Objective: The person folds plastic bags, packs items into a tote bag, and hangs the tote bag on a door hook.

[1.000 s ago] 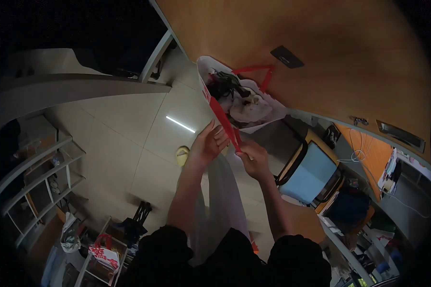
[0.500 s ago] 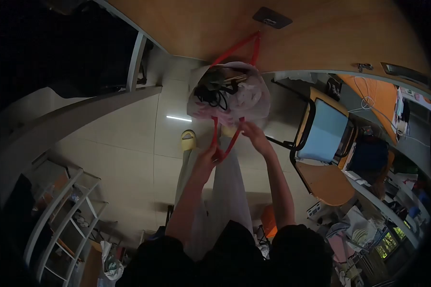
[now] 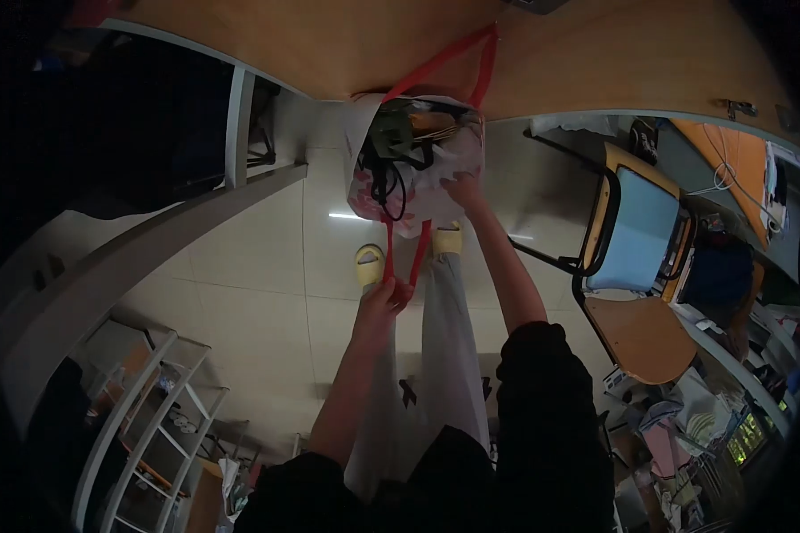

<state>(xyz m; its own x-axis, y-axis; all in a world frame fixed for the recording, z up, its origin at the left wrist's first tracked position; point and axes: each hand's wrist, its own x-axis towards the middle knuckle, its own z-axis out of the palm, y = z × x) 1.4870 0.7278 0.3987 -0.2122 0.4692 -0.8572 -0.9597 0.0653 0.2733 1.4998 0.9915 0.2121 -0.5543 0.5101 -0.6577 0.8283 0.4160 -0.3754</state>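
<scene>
A white tote bag [image 3: 356, 133] with red straps hangs against a wooden door, its far red strap [image 3: 440, 60] caught at a point on the wood. Its mouth is open towards me. Inside lie a dark green item [image 3: 391, 131], a black cable or cord [image 3: 385, 186] and whitish, crumpled material. My left hand [image 3: 389, 295] is closed round the near red strap [image 3: 420, 253] and pulls it towards me. My right hand [image 3: 462, 190] reaches into the bag's right side, against the whitish material. Its fingertips are too dim to make out.
A blue-backed chair [image 3: 631, 226] with a wooden seat stands to the right, near a cluttered shelf. A metal ladder [image 3: 147, 426] is at lower left. A grey beam [image 3: 187, 218] runs along the left. Yellow slippers [image 3: 369, 264] are on my feet on the tiled floor.
My right hand has left the near strap and moved up into the bag. My left hand keeps its hold on the strap. The view has shifted somewhat.
</scene>
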